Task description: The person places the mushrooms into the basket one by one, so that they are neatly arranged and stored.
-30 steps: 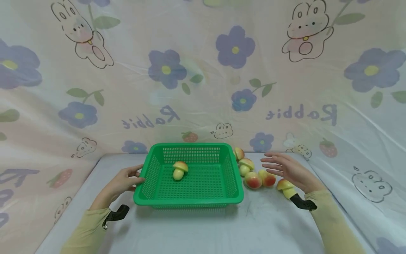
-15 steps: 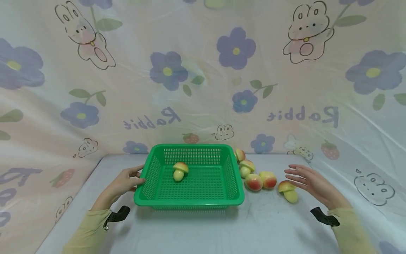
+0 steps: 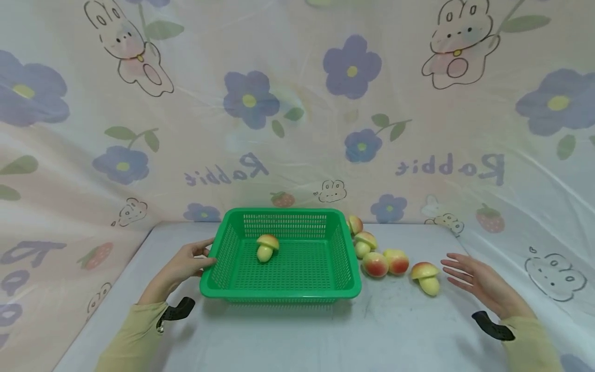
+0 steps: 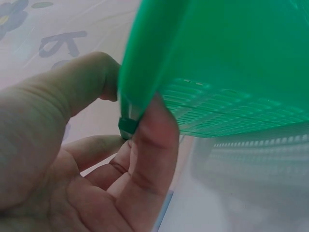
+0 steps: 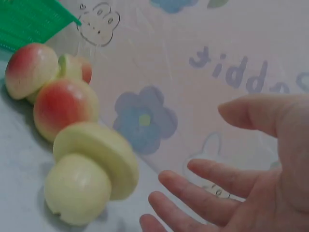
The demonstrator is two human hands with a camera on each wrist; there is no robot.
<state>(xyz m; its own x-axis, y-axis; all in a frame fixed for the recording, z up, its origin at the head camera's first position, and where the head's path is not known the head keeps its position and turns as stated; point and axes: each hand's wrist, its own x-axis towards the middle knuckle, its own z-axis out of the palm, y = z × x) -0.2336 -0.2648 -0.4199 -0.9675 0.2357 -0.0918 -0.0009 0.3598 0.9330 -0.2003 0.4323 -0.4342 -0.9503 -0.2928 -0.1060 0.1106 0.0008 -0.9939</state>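
Observation:
My left hand [image 3: 183, 264] pinches the left rim of a green plastic basket [image 3: 279, 294]; in the left wrist view the thumb and fingers lie on either side of that rim [image 4: 145, 63]. One toy mushroom [image 3: 265, 253] with a reddish cap and pale yellow stem lies inside the basket. My right hand [image 3: 481, 281] hovers with spread fingers, holding nothing. Just left of it another toy mushroom [image 3: 426, 279] lies on the table, large and near in the right wrist view, where its cap [image 5: 104, 154] looks pale yellow. The fingers do not touch it.
Right of the basket lie two red-and-yellow round pieces [image 3: 375, 265] touching each other. Behind them are a toy mushroom [image 3: 364, 244] and a similar piece [image 3: 355, 224] partly hidden by the basket. A printed cloth [image 3: 297, 129] hangs behind the white table [image 3: 297, 341].
My right hand has moved right and toward me, away from the round pieces and past the rightmost mushroom. My left hand has kept its grip on the basket rim.

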